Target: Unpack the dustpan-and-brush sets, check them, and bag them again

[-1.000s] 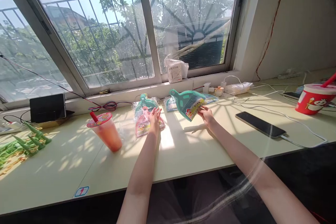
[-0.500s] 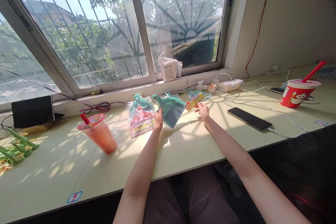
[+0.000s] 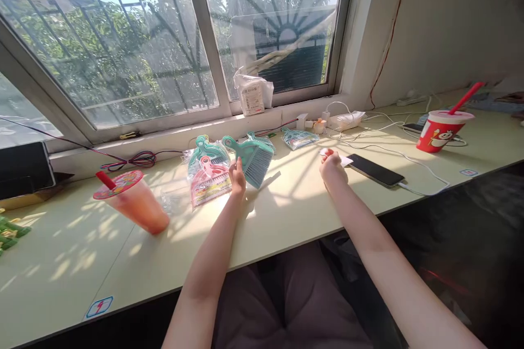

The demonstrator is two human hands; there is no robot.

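Note:
My left hand point(image 3: 237, 175) is closed on a small green brush point(image 3: 257, 164) with grey-blue bristles, tilted above the table. Behind it, part of another green piece shows. Just left of that hand lie bagged sets, a green dustpan and brush set point(image 3: 203, 148) and a pink dustpan and brush set point(image 3: 210, 177) with a printed label. On the right, my right hand point(image 3: 333, 168) is closed on a paper card point(image 3: 345, 161); its white side shows, with a bit of red near the fingers. Another bagged green set point(image 3: 300, 138) rests near the wall.
A drink cup point(image 3: 137, 202) with a red straw stands at left, and a red cup point(image 3: 442, 132) at far right. A phone point(image 3: 374, 170) with a cable lies right of my right hand. A tissue pack point(image 3: 252, 97) sits on the sill; bundled wires point(image 3: 133, 159) lie below it.
My right hand has moved right with the paper card, away from the brush; the card's printed yellow side no longer shows. My left hand still holds the brush. The view has shifted right.

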